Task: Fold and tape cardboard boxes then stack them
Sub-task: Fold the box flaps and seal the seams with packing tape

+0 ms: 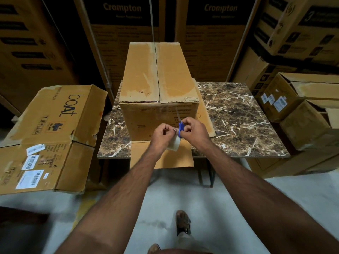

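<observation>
A closed brown cardboard box (157,83) stands on the marble-patterned table (238,121), its top flaps meeting along a centre seam. In front of the box's near face, my left hand (164,133) holds a roll of clear tape (174,144). My right hand (192,128) grips blue-handled scissors (181,127), blades pointing up toward the box. A strip of clear tape seems to run from the roll up the box's front. A flat cardboard sheet (161,156) lies under the box and overhangs the table's front edge.
A flattened "boat" box (49,136) leans at the left. Stacked open boxes (300,107) sit at the right, tall Crompton cartons (121,33) behind. My foot (182,222) stands on the grey floor below the table.
</observation>
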The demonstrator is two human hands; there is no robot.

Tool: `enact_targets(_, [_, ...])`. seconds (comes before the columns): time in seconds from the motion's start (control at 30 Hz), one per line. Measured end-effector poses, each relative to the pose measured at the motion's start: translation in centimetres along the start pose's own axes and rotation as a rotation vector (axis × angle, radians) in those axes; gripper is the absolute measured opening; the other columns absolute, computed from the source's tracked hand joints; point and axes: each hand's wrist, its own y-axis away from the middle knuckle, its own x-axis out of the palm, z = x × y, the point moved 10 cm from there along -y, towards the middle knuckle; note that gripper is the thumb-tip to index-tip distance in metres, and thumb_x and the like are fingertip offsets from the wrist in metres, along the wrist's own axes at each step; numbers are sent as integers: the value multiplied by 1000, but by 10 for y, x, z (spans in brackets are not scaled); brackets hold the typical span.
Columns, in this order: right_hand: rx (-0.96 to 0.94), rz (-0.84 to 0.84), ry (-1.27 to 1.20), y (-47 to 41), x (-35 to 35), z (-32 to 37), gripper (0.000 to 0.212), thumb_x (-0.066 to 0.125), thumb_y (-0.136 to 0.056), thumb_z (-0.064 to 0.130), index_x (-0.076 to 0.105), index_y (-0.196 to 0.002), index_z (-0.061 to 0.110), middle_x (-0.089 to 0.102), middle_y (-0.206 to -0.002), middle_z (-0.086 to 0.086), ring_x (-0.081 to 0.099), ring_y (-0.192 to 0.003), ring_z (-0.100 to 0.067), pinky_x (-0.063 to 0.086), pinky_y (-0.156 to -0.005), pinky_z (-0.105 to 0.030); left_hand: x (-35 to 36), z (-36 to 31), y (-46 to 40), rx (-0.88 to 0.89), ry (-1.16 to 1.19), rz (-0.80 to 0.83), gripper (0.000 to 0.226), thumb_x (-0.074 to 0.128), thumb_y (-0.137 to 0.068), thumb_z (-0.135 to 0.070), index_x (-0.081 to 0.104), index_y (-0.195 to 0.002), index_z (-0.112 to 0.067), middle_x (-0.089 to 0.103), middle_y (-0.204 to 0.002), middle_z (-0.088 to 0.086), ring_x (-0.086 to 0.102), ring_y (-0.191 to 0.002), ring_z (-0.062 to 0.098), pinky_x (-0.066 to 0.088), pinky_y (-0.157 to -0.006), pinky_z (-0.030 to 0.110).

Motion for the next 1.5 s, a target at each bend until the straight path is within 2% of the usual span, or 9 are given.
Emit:
enact_targets(0.57, [-300, -191, 130, 17, -11, 23, 34, 72, -87, 11, 69, -122, 11, 75, -90, -2, 64, -73, -8, 49, -66, -15, -3, -25, -11, 43, -63, -109, 7, 62, -95, -17, 57, -91, -20, 62, -99, 2, 55, -84, 14, 43, -67, 31])
enact_targets(0.77, [-378, -272, 145, 25, -21, 37, 33, 72, -88, 11, 68, -120, 9, 75, -87, -6, 69, -72, -16, 57, -65, -27, -2, -28, -11, 39, -4, -139, 4, 61, -95, -15, 59, -96, -19, 62, -100, 1, 57, -89, 18, 48, -70, 34])
enact_targets(0.87, [-411, -307, 150, 29, -25, 43, 33, 72, -88, 8, 68, -120, 7, 75, -88, -6, 67, -71, -14, 52, -65, -20, -2, -29, -12, 22, 65, -120, 33, 62, -94, -11, 59, -122, -27, 61, -92, -1, 58, -86, 18, 47, -69, 32])
enact_targets(0.93, [-415, -320, 141, 33, -28, 42, 33, 72, -87, 7, 68, -120, 7, 74, -88, -4, 64, -69, -11, 52, -65, -19, 1, -28, -12, -10, 107, -55, 75, 64, -92, -8, 30, -154, -33, 58, -84, -1, 56, -79, 12, 49, -74, 33])
enact_targets(1.0, [-418, -328, 136, 37, -30, 40, 33, 72, -87, 6, 69, -119, 8, 74, -86, -3, 63, -68, -10, 53, -64, -21, 4, -29, -10, -22, 95, -20, 80, 64, -92, -8, 24, -157, -30, 64, -103, 1, 60, -93, 13, 53, -90, 39])
enact_targets(1.07, [-421, -343, 133, 40, -32, 42, 34, 72, -86, 4, 69, -119, 9, 74, -86, -2, 63, -70, -10, 51, -64, -20, 4, -32, -9, -19, 81, -36, 62, 62, -94, -10, 43, -151, -25, 57, -138, 3, 57, -116, 17, 51, -100, 41])
enact_targets(1.27, [-258, -377, -30, 34, -43, 34, 32, 73, -88, 10, 69, -119, 12, 74, -91, 2, 68, -75, -9, 57, -70, -23, 9, -43, -8, 33, 168, -73, 42, 53, -100, -10, 57, -141, -19, 53, -147, -2, 54, -124, 14, 46, -96, 25])
enact_targets(1.37, [-103, -410, -221, 28, -56, 18, 18, 72, -87, 9, 69, -105, 12, 73, -81, 2, 70, -72, -17, 61, -67, -37, 21, -52, -5, 74, 170, -40, 41, 51, -102, -12, 54, -143, -17, 53, -140, -8, 57, -104, -2, 46, -75, 7])
enact_targets(1.5, [72, -548, -367, 25, -95, -17, 14, 68, -90, 0, 66, -101, 8, 70, -79, -2, 73, -71, -15, 64, -66, -42, 44, -60, -8, 91, 193, 37, 41, 49, -103, -15, 52, -144, -16, 57, -140, 3, 61, -110, 18, 52, -74, 25])
